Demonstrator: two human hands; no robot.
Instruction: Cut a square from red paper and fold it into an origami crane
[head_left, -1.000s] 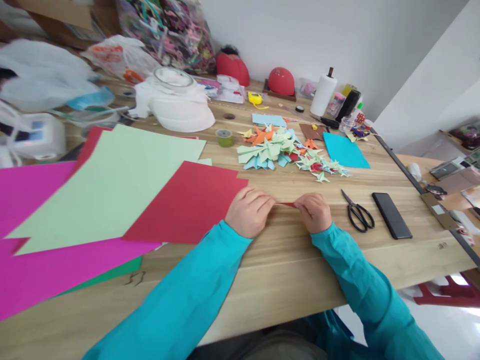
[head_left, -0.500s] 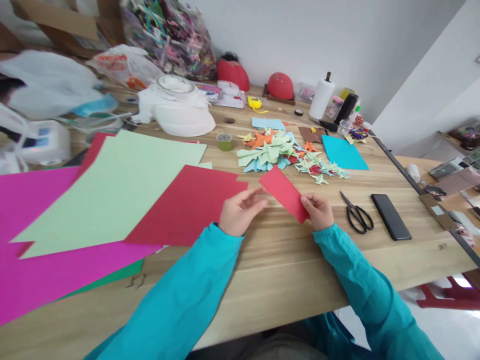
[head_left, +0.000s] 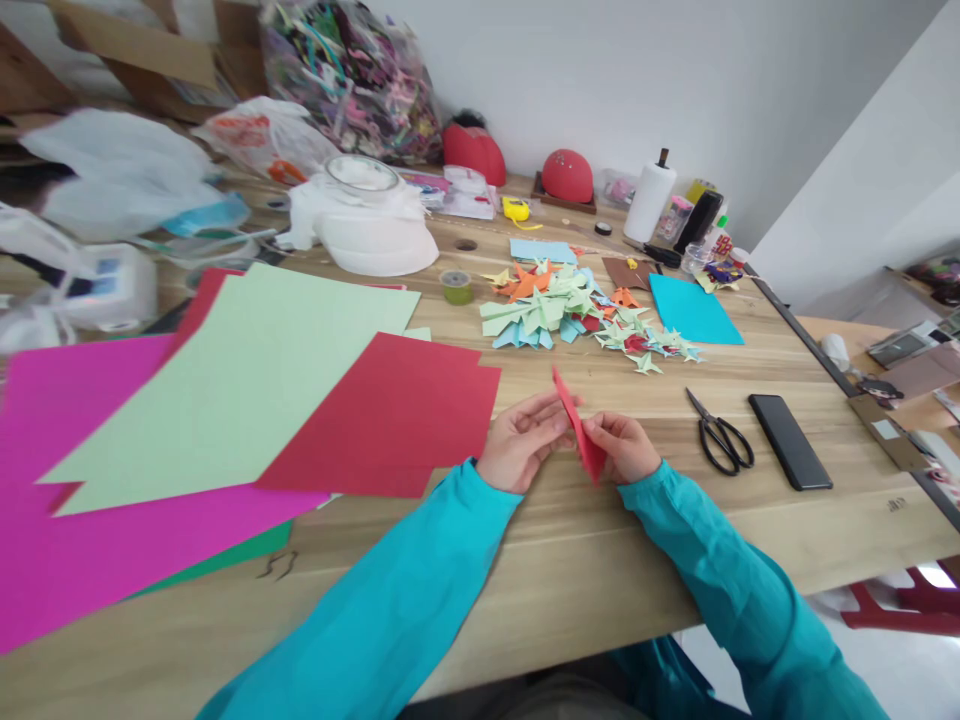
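A small piece of red paper (head_left: 571,420) stands tilted nearly edge-on between my two hands, above the wooden table. My right hand (head_left: 624,446) pinches its lower right part between thumb and fingers. On the other side, my left hand (head_left: 525,440) closes on the paper, thumb on the near side and fingertips passing behind it. Larger red sheets (head_left: 390,410) lie just left of my left hand, partly over pale green sheets (head_left: 225,390). Beyond the hands is a pile of folded paper stars (head_left: 551,305) in green, orange, blue and red.
Black-handled scissors (head_left: 721,432) and a phone (head_left: 790,440) lie to the right. A blue sheet (head_left: 696,308) is behind them. Magenta sheets (head_left: 187,545) spread at the left. Tape (head_left: 456,287), a white cap (head_left: 371,225), pincushions (head_left: 568,175) and bags line the back.
The red paper has turned from broadside to nearly edge-on and come down a little. My left hand has moved right and closed on it; my right hand keeps its pinch.
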